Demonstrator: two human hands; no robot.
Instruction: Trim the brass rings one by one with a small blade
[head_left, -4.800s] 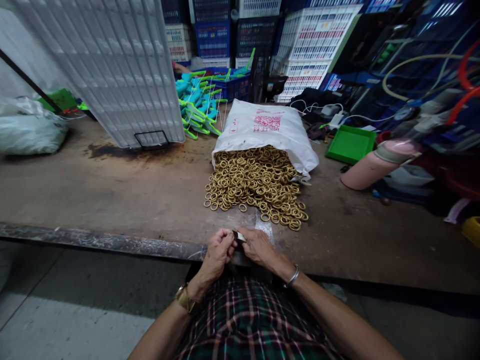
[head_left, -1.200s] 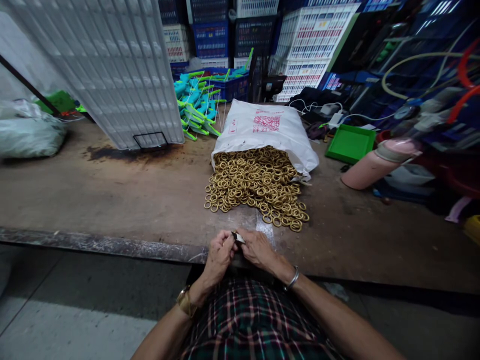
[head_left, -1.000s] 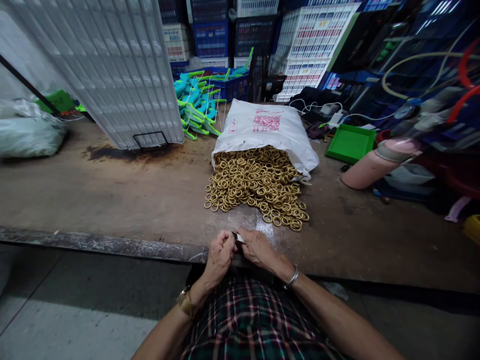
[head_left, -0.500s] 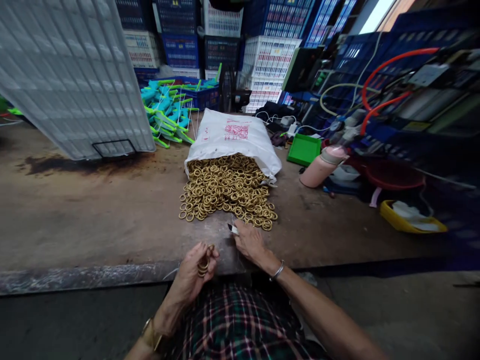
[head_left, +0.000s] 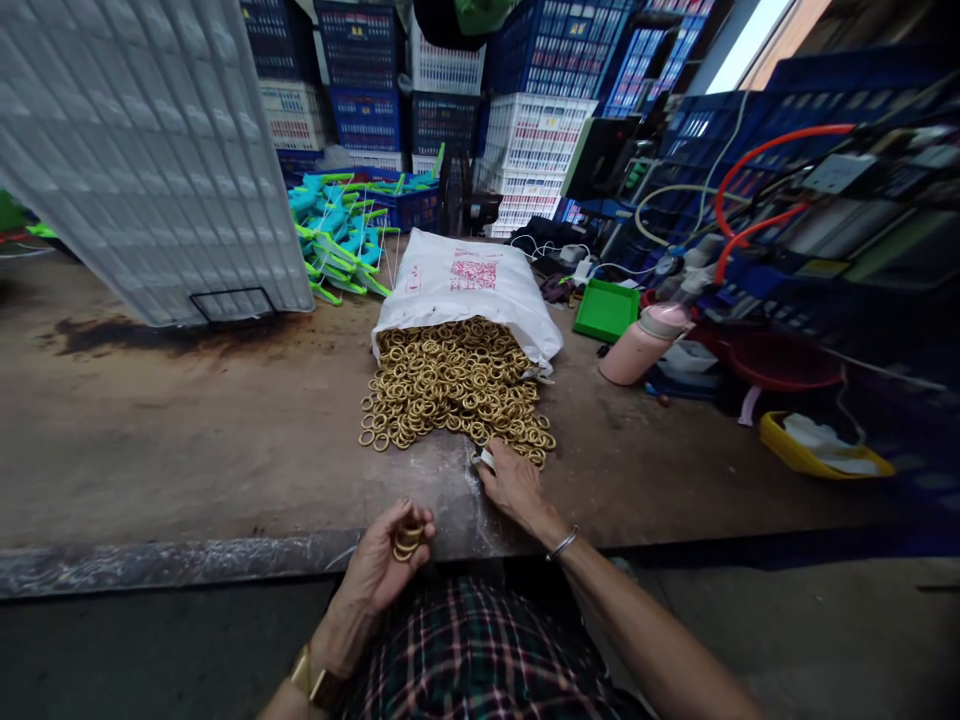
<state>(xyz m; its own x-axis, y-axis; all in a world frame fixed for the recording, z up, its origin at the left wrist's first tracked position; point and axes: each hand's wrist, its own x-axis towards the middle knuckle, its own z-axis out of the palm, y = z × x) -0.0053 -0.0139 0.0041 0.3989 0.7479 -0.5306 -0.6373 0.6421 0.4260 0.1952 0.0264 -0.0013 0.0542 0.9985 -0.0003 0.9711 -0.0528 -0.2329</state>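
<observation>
Head view: left hand, lower centre of frame, fingers curled round a few gold rings; right hand, just right of centre, fingers closed on a small white tool, tips at the pile's front edge, can't tell if they pinch a ring. Ring pile spills mid-frame from the bag onto the table, bottle right of it.

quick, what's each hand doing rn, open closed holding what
Left hand: loosely curled, holding several gold-coloured rings.
Right hand: closed on a small white object, at the ring pile's near edge.
</observation>
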